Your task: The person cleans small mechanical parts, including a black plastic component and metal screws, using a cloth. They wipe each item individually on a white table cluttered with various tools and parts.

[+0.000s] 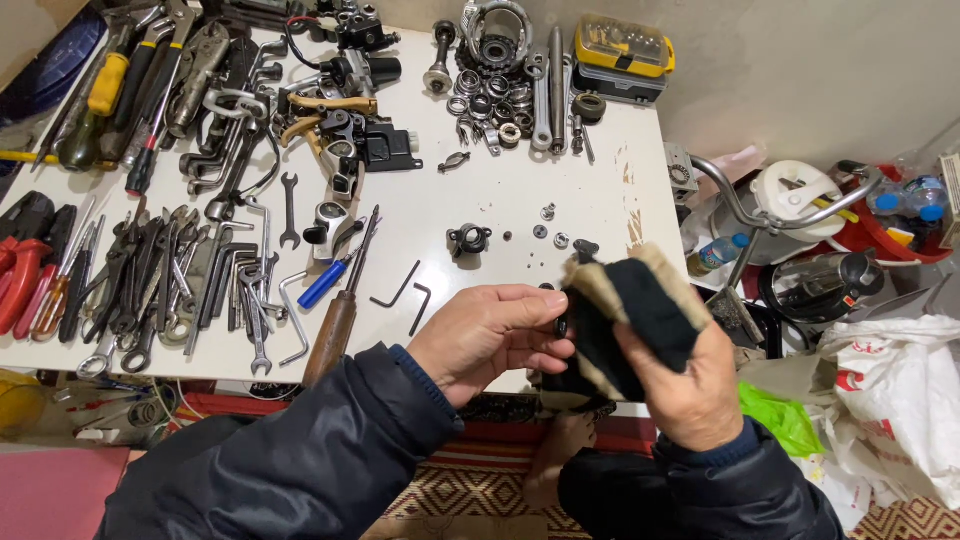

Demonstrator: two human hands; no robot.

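1. Landmark: a white workbench [520, 200] seen from above; 2 hands in dark jacket sleeves hover over its near edge.
2. The right hand [690, 385] is clenched around a black cloth with a tan fleecy lining [640, 310], wrapped over its fingers.
3. The left hand [490, 335] pinches a small dark part [561, 325] between thumb and fingertips, pressed against the cloth; its exact kind is too hidden to tell.
4. Just beyond the hands on the workbench lie small washers and nuts [548, 232] and a black clamp piece [468, 240]; 2 hex keys [405, 293] lie left of them.
5. Wrenches and pliers [180, 290] crowd the workbench's left side; bearings and rings [490, 100] sit at its far edge.
6. Judgement: a good wipe needs a firm pinch, the part turned slowly in the cloth, and both hands kept over the workbench so a slip does not lose it.
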